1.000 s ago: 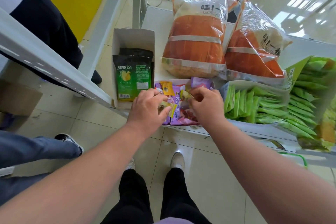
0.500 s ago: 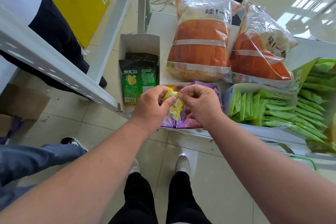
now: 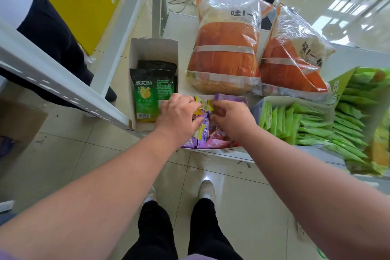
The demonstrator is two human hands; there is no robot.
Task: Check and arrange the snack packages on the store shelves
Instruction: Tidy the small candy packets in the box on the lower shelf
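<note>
Both hands meet over a small open box of mixed snack packets at the centre of the frame, at the front edge of a white shelf. The left hand has its fingers curled down into the box, and its thumb and forefinger pinch the left end of a small yellow packet. The right hand is curled too, its fingertips pinching the right end of that same yellow packet, so the packet is stretched between the two hands just above the purple and pink packets lying in the box. A second yellowish packet shows under the left hand's fingers; whether the hand grips it, I cannot tell

Left of the box, a tall white carton holds upright green-and-black chip bags, the front one showing a barcode at its lower edge. Behind the box, in the upper middle of the frame, two big clear bags of orange snacks lean side by side, the right one tilted to the right. At the right of the frame, an open display carton is packed with rows of slim green packets, and more of them fill a green bag at the far right edge

At the upper left a yellow board leans by the shelf's white metal frame, with another person's dark trousers beside it. At the bottom, the wearer's own black trousers and pale shoes stand on the tiled floor
</note>
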